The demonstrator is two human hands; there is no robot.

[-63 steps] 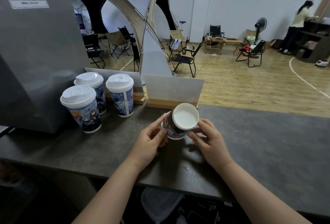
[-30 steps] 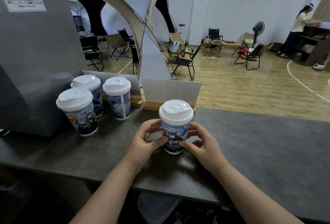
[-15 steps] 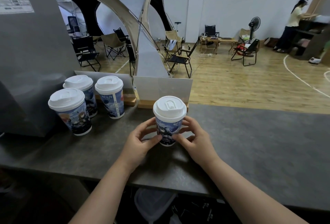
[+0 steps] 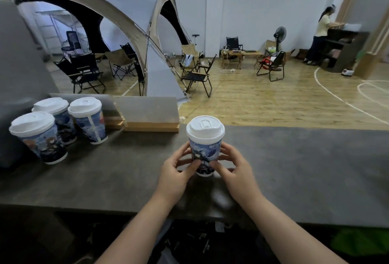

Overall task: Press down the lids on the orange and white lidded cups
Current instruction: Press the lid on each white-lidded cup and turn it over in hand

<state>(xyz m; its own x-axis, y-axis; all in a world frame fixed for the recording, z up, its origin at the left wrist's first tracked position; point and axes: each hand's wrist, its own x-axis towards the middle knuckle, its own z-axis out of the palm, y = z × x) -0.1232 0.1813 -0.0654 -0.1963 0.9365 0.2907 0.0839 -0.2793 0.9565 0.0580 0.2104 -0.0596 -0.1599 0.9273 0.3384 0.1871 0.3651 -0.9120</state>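
held cup [image 4: 205, 151]: tapered paper cup with a glossy blue illustrated wrap, upright on the counter [image 4: 305, 169], centre and near the front edge.
lid [image 4: 205, 130]: white plastic dome with a raised rim and an embossed sip tab on top; it sits on the cup and looks level.
left hand [image 4: 174, 171]: thumb and fingertips pinch the lower left of the cup wall, fingers curled round it.
right hand [image 4: 237, 171]: same on the lower right side, thumb in front and fingers wrapped behind. Neither hand is on the lid.
writing: white characters on the blue wrap, too blurred to read.
front-left cup [image 4: 41, 143]: same type, white lid on, cartoon-figure print with orange tones.
back cup [image 4: 63, 121]: lidded, just behind the front-left one.
third cup [image 4: 90, 124]: lidded, just right of the back cup. This group stands well apart from the held cup.
counter surface: dark grey, matte, faint mottling.
panel [image 4: 147, 109]: translucent sheet standing in a slotted wooden base [image 4: 151, 127] at the back edge of the counter.
grey housing [image 4: 19, 63]: smooth sheet-metal look, far left, behind the cups.
background: grey dome tent [image 4: 126, 6], wood-strip floor with white court lines.
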